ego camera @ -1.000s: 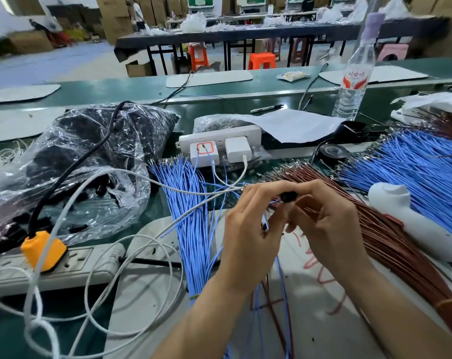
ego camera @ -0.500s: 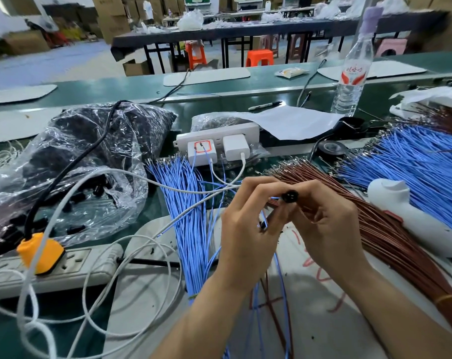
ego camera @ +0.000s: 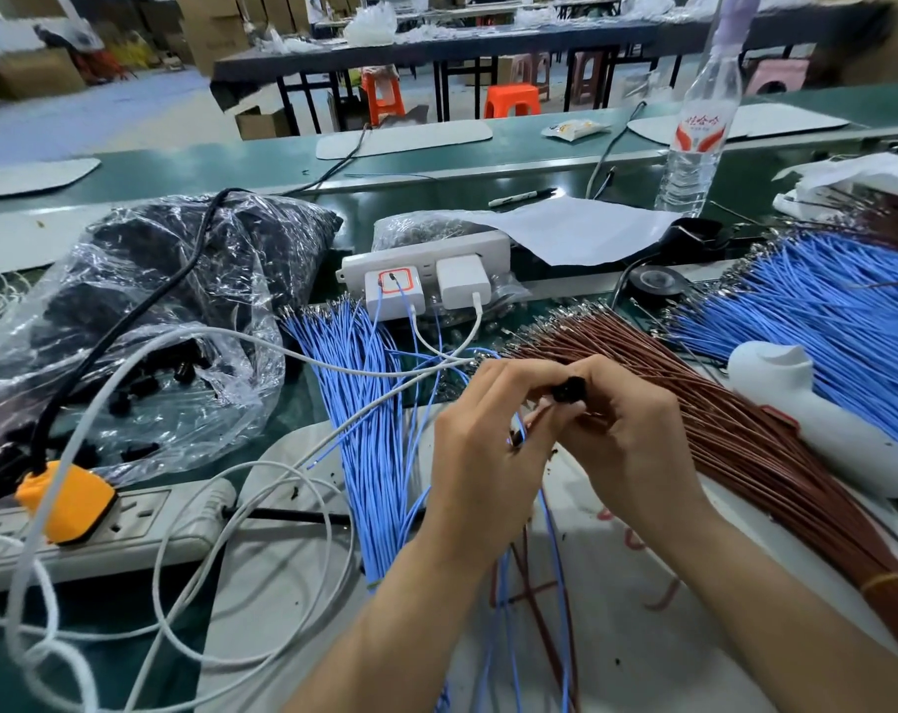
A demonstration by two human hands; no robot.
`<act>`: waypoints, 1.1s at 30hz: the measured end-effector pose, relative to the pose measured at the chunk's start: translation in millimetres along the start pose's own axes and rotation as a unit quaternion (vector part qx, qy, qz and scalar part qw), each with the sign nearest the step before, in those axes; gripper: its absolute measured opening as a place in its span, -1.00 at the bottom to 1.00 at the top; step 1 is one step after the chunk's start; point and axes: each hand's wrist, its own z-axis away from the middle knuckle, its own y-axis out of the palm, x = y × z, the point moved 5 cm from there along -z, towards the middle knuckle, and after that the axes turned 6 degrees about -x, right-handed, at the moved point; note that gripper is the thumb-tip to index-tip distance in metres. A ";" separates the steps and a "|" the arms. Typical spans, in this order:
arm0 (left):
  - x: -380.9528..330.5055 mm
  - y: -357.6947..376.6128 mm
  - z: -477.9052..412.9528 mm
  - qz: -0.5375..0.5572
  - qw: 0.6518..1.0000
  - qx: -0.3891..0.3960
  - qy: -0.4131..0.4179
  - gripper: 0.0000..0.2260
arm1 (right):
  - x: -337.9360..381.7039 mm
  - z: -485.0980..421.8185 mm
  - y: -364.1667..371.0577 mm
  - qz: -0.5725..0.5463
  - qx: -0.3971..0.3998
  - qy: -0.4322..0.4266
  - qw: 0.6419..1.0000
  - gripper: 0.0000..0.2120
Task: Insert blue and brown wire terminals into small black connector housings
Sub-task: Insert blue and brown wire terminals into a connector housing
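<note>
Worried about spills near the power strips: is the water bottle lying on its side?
No, the water bottle stands upright, cap on top, just beyond the sheet of paper.

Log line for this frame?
step: terminal insertion | left hand: grips blue wire | right hand: pinches black housing | seating: cannot tell
</note>
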 end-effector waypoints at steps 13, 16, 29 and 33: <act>7.3 16.2 2.8 0.058 0.992 0.093 -0.063 -0.80 | -14.8 -20.3 -17.7 0.022 0.012 0.143 0.989 -0.71; 13.2 14.0 0.4 0.041 0.992 0.086 -0.080 -0.70 | -14.9 -47.8 -13.2 0.126 0.016 0.117 0.985 -0.70; 23.4 6.3 -0.8 0.047 0.988 0.051 -0.137 -0.82 | -64.3 -134.7 90.9 0.393 0.190 0.104 0.893 -0.82; 20.8 8.0 1.2 0.042 0.990 0.056 -0.123 -0.83 | -65.3 -132.2 92.3 0.384 0.185 0.108 0.898 -0.84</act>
